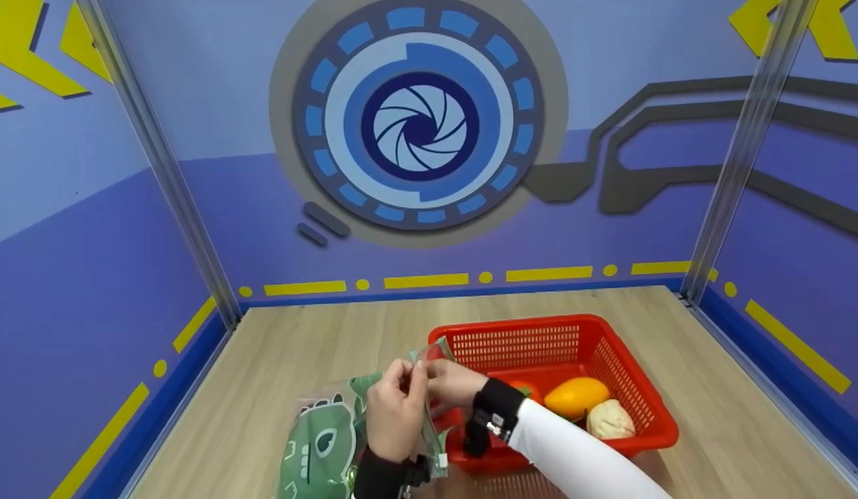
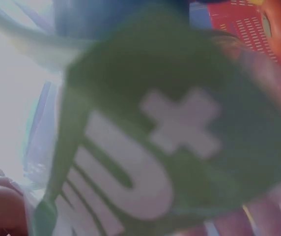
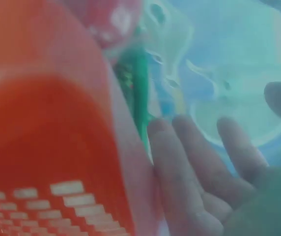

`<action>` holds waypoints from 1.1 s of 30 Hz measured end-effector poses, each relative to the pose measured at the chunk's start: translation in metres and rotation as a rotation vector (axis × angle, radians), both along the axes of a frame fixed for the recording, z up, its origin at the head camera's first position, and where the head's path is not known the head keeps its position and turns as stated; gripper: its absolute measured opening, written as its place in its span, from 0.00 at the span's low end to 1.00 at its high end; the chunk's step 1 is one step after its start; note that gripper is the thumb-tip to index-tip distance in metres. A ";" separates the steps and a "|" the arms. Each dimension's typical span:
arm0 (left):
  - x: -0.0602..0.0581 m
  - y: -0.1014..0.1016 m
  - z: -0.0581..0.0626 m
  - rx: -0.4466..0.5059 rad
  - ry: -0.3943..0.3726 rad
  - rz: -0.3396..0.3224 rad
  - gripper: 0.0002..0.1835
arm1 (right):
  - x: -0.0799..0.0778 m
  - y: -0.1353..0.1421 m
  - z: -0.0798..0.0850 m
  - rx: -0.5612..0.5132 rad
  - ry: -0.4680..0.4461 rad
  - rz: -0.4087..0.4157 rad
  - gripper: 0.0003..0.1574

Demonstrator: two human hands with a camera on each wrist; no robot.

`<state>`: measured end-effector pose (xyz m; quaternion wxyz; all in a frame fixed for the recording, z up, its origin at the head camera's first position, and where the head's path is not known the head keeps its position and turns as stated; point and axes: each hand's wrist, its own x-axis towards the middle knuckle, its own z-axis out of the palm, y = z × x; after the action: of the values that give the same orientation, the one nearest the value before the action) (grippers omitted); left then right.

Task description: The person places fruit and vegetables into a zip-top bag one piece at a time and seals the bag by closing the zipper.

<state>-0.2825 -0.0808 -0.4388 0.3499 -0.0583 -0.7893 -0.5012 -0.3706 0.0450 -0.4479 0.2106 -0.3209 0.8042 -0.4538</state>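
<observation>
A clear zip bag (image 1: 321, 443) with a green cartoon print lies at the front of the table, its opening edge raised beside the basket. My left hand (image 1: 396, 412) pinches that edge between thumb and curled index finger. Right beside it, my right hand (image 1: 457, 382) pinches the same edge, the fingertips of both hands close together. The zip's white slider (image 1: 442, 461) sits at the edge's near end. In the left wrist view, the bag's green print (image 2: 145, 147) covers most of the picture. The right wrist view shows the loose fingers (image 3: 180, 167) beside the bag.
A red plastic basket (image 1: 519, 322) stands right of the bag, under my right forearm. Inside it lie a yellow-orange mango-like fruit (image 1: 576, 398), a pale round lump (image 1: 610, 420) and a partly covered red-orange tomato (image 1: 526, 390). Printed walls (image 1: 228, 208) enclose the wooden table (image 1: 297, 339).
</observation>
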 end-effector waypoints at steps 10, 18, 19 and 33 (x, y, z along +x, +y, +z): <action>0.001 0.000 0.001 0.008 -0.039 -0.017 0.13 | -0.010 0.064 0.016 -0.231 -0.183 -0.142 0.22; 0.001 0.000 0.001 0.016 -0.021 -0.009 0.12 | -0.038 0.105 0.005 -0.198 -0.021 -0.382 0.22; 0.000 0.000 0.001 0.016 -0.021 -0.010 0.12 | -0.040 0.107 0.002 -0.168 0.012 -0.413 0.22; 0.000 -0.001 0.001 0.028 -0.048 -0.036 0.12 | -0.045 0.102 -0.033 0.140 0.113 -0.517 0.28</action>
<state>-0.2820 -0.0815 -0.4374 0.3225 -0.0554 -0.7893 -0.5196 -0.4153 0.1473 -0.4804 0.0644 -0.1143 0.8994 -0.4171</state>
